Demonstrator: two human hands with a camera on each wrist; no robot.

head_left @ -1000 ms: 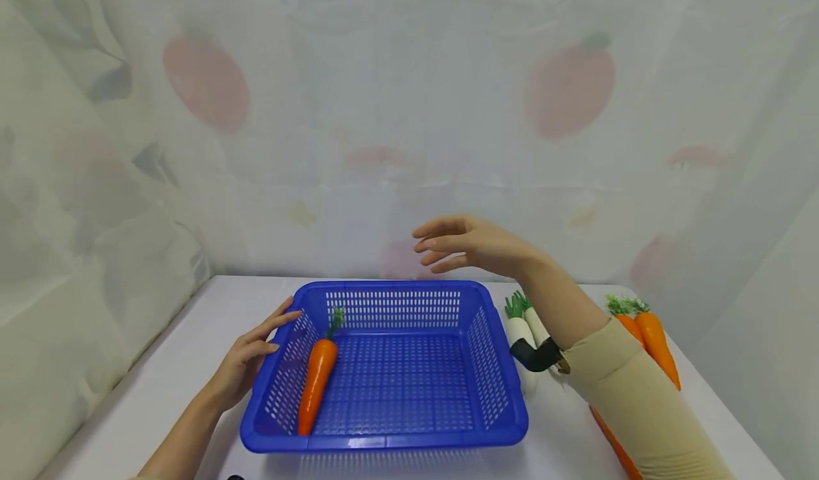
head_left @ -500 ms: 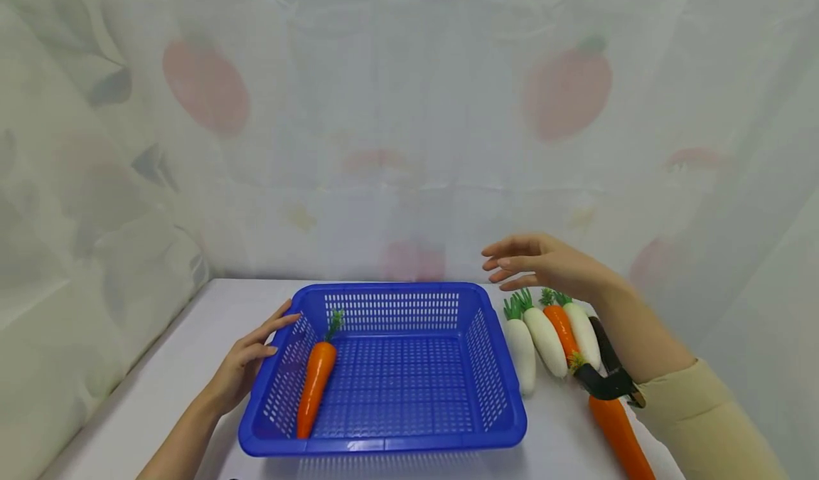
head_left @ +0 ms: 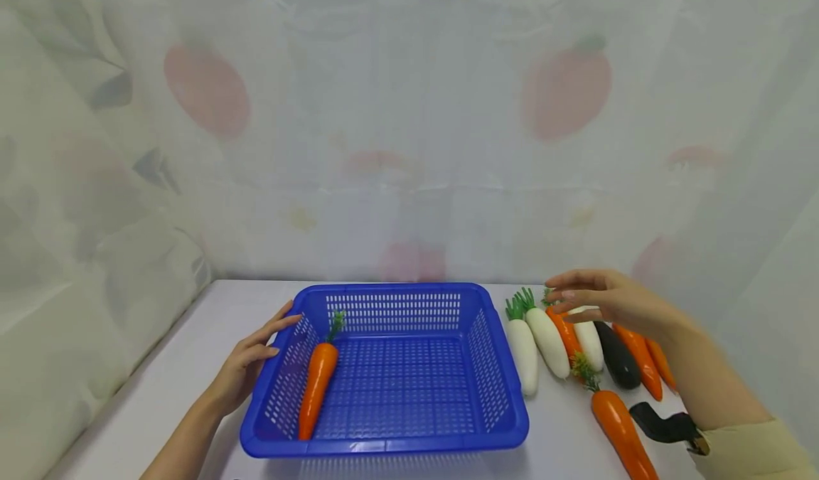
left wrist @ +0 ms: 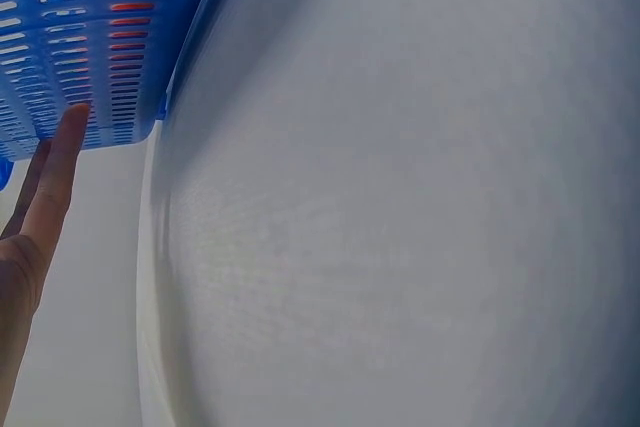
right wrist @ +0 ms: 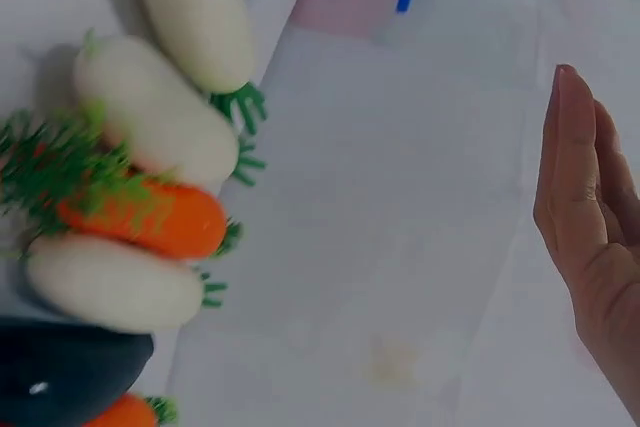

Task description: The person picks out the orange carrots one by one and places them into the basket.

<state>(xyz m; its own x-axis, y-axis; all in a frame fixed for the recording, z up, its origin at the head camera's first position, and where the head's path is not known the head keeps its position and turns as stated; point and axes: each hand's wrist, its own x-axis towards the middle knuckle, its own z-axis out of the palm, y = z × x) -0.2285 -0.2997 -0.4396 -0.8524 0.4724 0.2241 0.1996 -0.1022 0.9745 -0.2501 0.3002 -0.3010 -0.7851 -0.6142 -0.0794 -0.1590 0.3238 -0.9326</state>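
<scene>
My left hand (head_left: 246, 363) rests at the left side of a blue plastic basket (head_left: 384, 444), its fingers extended and touching the rim. In the left wrist view a fingertip (left wrist: 76, 112) meets the slotted side wall. Inside the basket, along its left wall, lies one carrot (head_left: 318, 380) with a green top. My right hand (head_left: 614, 302) hovers over the row of vegetables on the right, fingers loosely extended and holding nothing. Below it are white radishes (head_left: 548, 341), a carrot (head_left: 566, 334) between two of them, and a dark eggplant (head_left: 617, 355).
Two more carrots (head_left: 642, 363) lie beyond the eggplant, partly behind the right forearm. Another carrot (head_left: 617, 427) lies nearer the front of the white table (head_left: 557, 437). A black strap piece (head_left: 662, 423) shows at the right wrist. A pale curtain (head_left: 409, 110) hangs behind the table.
My right hand has moved right and down, from above the basket's back edge to over the vegetable row, uncovering the radishes, carrots and eggplant. My left hand and the basket stay put.
</scene>
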